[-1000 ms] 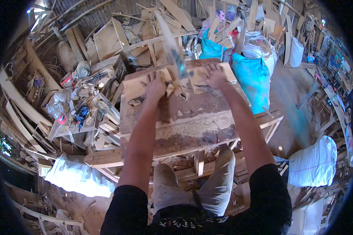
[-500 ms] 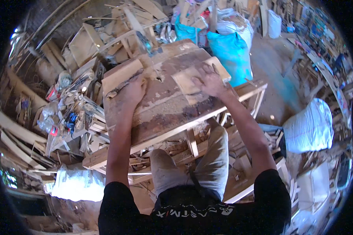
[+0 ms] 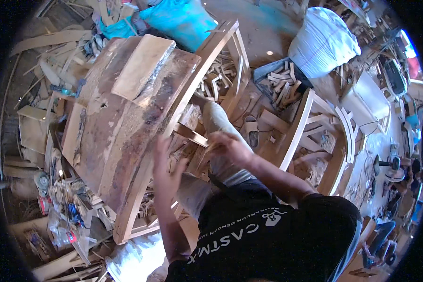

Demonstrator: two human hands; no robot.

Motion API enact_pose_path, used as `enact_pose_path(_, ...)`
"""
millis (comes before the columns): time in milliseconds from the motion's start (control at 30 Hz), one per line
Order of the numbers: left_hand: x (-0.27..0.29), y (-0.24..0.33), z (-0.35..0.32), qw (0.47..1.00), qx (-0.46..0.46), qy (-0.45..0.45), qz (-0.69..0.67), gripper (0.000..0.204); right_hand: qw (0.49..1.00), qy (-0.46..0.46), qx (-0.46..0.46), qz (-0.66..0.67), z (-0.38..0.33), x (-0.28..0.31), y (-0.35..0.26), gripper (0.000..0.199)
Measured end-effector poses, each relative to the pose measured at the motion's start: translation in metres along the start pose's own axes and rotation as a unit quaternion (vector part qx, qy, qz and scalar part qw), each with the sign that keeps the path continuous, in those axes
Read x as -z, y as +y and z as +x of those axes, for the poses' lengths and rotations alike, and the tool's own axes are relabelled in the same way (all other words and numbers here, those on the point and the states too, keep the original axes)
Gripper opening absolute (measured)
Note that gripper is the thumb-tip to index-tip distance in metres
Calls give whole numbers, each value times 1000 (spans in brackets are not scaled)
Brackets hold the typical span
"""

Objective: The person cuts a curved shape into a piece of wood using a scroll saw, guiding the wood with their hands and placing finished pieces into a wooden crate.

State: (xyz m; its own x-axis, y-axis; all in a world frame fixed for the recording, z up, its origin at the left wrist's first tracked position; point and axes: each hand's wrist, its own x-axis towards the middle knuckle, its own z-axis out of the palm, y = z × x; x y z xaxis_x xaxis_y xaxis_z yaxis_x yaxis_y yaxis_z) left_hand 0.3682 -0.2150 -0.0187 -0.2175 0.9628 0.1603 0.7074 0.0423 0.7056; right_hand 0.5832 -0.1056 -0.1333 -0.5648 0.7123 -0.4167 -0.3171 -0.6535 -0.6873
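Observation:
My left hand (image 3: 167, 167) is raised just off the near edge of the worn wooden worktable (image 3: 110, 136), fingers apart and nothing in it. Over my thigh hovers my right hand (image 3: 230, 149), its fingers bent and smeared by motion; whether they hold anything I cannot tell. It is close to the end of a short wooden bar (image 3: 192, 135) that juts from under the table edge. A flat pale board (image 3: 143, 66) lies on the right part of the tabletop. Another board with a dark, rough edge (image 3: 74, 134) lies along the left side. Neither hand touches the boards.
A curved wooden frame (image 3: 298, 129) stands to my right, with a dark bag of wood offcuts (image 3: 284, 84) beyond it. A large white sack (image 3: 322, 42) and a turquoise sack (image 3: 178, 21) stand at the back. Scrap and clutter (image 3: 73, 207) crowd the left.
Both hands have left the boards and come back toward my body. The view has swung to the right. The right-hand board now lies alone on the tabletop.

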Motion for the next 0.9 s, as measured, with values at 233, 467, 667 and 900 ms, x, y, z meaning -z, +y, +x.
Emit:
enact_pose_path(233, 103, -55, -26, 939, 46, 285, 190, 43, 972, 194, 87, -103, 149, 134, -49, 66)
enact_pose_path(467, 142, -144, -82, 867, 153, 358, 310, 53, 959, 190, 134, -165, 204, 108, -58, 60)
enact_pose_path(667, 124, -125, -67, 844, 197, 378, 326, 50, 962, 143, 203, -112, 170, 42, -75, 42)
enact_pose_path(900, 124, -133, -52, 830, 206, 376, 358, 54, 753, 341, 450, -339, 198, -53, -155, 59)
